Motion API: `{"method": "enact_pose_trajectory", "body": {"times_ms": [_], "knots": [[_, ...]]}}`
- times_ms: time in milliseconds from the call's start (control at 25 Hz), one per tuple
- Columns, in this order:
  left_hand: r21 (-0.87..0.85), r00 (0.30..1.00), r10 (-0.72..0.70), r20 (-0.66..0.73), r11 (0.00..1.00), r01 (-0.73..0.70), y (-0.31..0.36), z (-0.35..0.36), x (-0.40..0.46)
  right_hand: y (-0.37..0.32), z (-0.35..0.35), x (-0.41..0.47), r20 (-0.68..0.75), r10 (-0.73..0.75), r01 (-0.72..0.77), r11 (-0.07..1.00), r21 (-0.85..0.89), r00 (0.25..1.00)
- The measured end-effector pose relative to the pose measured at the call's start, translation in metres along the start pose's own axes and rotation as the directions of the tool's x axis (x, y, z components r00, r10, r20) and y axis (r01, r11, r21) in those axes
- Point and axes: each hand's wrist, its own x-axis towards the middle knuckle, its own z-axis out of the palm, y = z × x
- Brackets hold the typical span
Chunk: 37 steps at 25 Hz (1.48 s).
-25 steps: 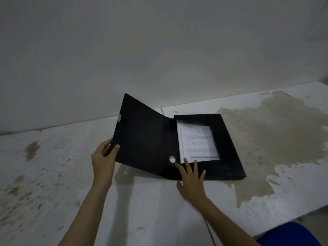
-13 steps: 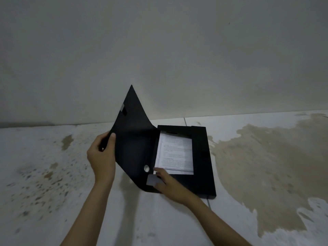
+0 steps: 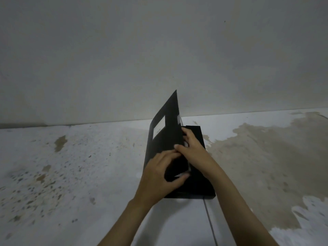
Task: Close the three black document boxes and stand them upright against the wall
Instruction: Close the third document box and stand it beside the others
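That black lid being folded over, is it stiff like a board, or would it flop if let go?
Probably bendy, not board-stiff: the lid curves along its left edge while standing nearly upright. It likely drops if released, since both the left hand and right hand grip it. The box looks steadier, lying flat on the floor.

Both bare arms reach forward, hands close together.
The left hand (image 3: 159, 172) curls with the thumb pressing inward; the right hand (image 3: 192, 150) lies just beyond, fingers bent, touching it.
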Motion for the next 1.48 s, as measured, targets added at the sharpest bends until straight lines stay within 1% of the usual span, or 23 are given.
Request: {"method": "enact_pose_trajectory", "body": {"times_ms": [40, 80, 120, 200, 240, 280, 320, 400, 560, 640, 720, 840, 920, 960, 1040, 1080, 1120, 1280, 1400, 1480], "knots": [[0.028, 0.998, 0.016, 0.058, 0.999, -0.018, -0.005, 0.003, -0.003, 0.006, -0.006, -0.003, -0.017, 0.009, -0.010, 1.000, -0.007, 1.000], [0.028, 0.997, 0.000, 0.078, 1.000, -0.002, -0.011, 0.005, -0.005, 0.011, -0.012, -0.007, -0.034, 0.025, -0.025, 1.000, -0.004, 0.999], [0.009, 0.996, -0.046, 0.071, 0.999, 0.045, -0.018, 0.008, -0.007, 0.018, -0.019, -0.010, -0.056, 0.041, -0.041, 0.999, -0.005, 0.998], [0.002, 0.980, -0.185, 0.074, 0.983, 0.186, -0.039, 0.016, -0.010, 0.034, -0.032, -0.017, -0.103, 0.066, -0.068, 0.998, -0.011, 0.992], [0.042, 0.959, -0.255, 0.125, 0.967, 0.251, -0.050, 0.021, -0.012, 0.044, -0.037, -0.020, -0.122, 0.079, -0.081, 0.997, -0.008, 0.989], [0.103, 0.931, -0.303, 0.203, 0.952, 0.288, -0.062, 0.026, -0.014, 0.054, -0.042, -0.023, -0.144, 0.090, -0.092, 0.996, -0.007, 0.985], [0.168, 0.901, -0.327, 0.285, 0.943, 0.288, -0.072, 0.032, -0.017, 0.064, -0.046, -0.025, -0.171, 0.098, -0.102, 0.995, -0.014, 0.980], [0.257, 0.845, -0.347, 0.407, 0.931, 0.259, -0.085, 0.042, -0.021, 0.084, -0.052, -0.029, -0.220, 0.105, -0.120, 0.991, -0.055, 0.970], [0.345, 0.779, -0.362, 0.512, 0.917, 0.199, -0.091, 0.053, -0.022, 0.126, -0.050, -0.029, -0.303, 0.114, -0.163, 0.976, -0.141, 0.946], [0.390, 0.765, -0.367, 0.529, 0.906, 0.165, -0.094, 0.056, -0.023, 0.145, -0.045, -0.025, -0.340, 0.140, -0.218, 0.954, -0.205, 0.930], [0.413, 0.765, -0.371, 0.526, 0.898, 0.152, -0.097, 0.059, -0.023, 0.159, -0.041, -0.017, -0.358, 0.186, -0.286, 0.925, -0.249, 0.915], [0.410, 0.768, -0.381, 0.515, 0.896, 0.170, -0.102, 0.058, -0.016, 0.161, -0.039, 0.003, -0.357, 0.203, -0.314, 0.905, -0.286, 0.912], [0.423, 0.786, -0.385, 0.484, 0.889, 0.175, -0.104, 0.055, -0.008, 0.157, -0.036, 0.021, -0.359, 0.164, -0.313, 0.857, -0.409, 0.919], [0.436, 0.802, -0.379, 0.461, 0.884, 0.167, -0.104, 0.055, -0.003, 0.156, -0.033, 0.028, -0.356, 0.137, -0.307, 0.821, -0.481, 0.924], [0.437, 0.833, -0.357, 0.421, 0.885, 0.159, -0.104, 0.056, 0.005, 0.160, -0.028, 0.039, -0.359, 0.120, -0.334, 0.706, -0.624, 0.925], [0.431, 0.836, -0.354, 0.419, 0.888, 0.160, -0.104, 0.058, 0.008, 0.164, -0.027, 0.041, -0.365, 0.108, -0.345, 0.644, -0.683, 0.925], [0.426, 0.835, -0.358, 0.418, 0.889, 0.168, -0.106, 0.060, 0.011, 0.168, -0.026, 0.041, -0.373, 0.094, -0.350, 0.604, -0.716, 0.923], [0.419, 0.794, -0.436, 0.424, 0.871, 0.255, -0.121, 0.074, 0.013, 0.175, -0.027, 0.040, -0.408, 0.076, -0.369, 0.598, -0.712, 0.910], [0.491, 0.785, -0.469, 0.406, 0.836, 0.245, -0.123, 0.080, 0.011, 0.178, -0.025, 0.043, -0.400, 0.064, -0.360, 0.582, -0.729, 0.914], [0.490, 0.772, -0.483, 0.414, 0.833, 0.257, -0.122, 0.080, 0.014, 0.178, -0.027, 0.044, -0.382, 0.089, -0.360, 0.578, -0.732, 0.920]]}}
